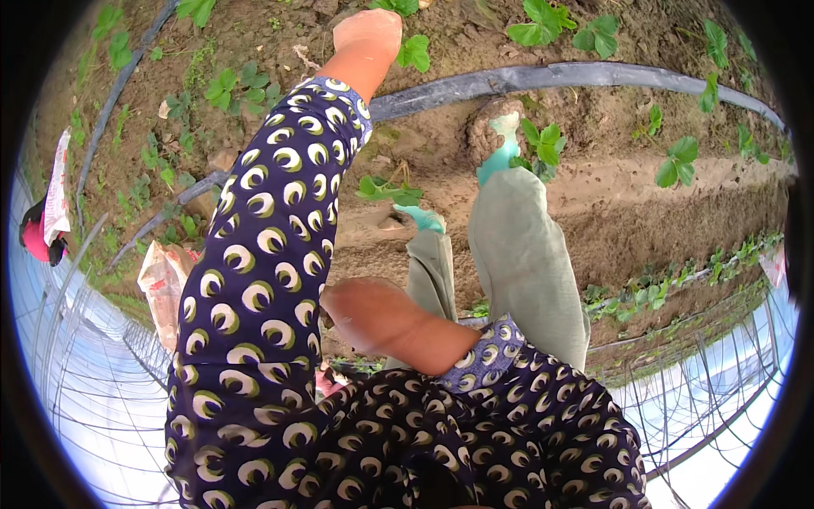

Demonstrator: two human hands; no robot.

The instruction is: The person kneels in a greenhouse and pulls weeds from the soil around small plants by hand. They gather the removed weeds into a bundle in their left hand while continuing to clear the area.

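Note:
My left hand (369,35), pale with soil, reaches down to the bed at the top of the view. It is beside the leaves of a young strawberry plant (414,53), just beyond a grey flat irrigation hose (458,89). Its fingers are out of sight, so what they hold cannot be told. Closer to my body, my right hand (359,312) is blurred and points left behind my patterned left sleeve (267,210). Those fingers are hidden too. Another small strawberry plant (389,189) grows by my muddy teal footwear (426,218).
More strawberry plants (540,25) grow along the soil bed. A whitish printed sack (164,280) stands to my left. Farther left is a person in pink (37,232) near a white sack (58,184). Curved hoop frames (693,375) with sheeting line the sides.

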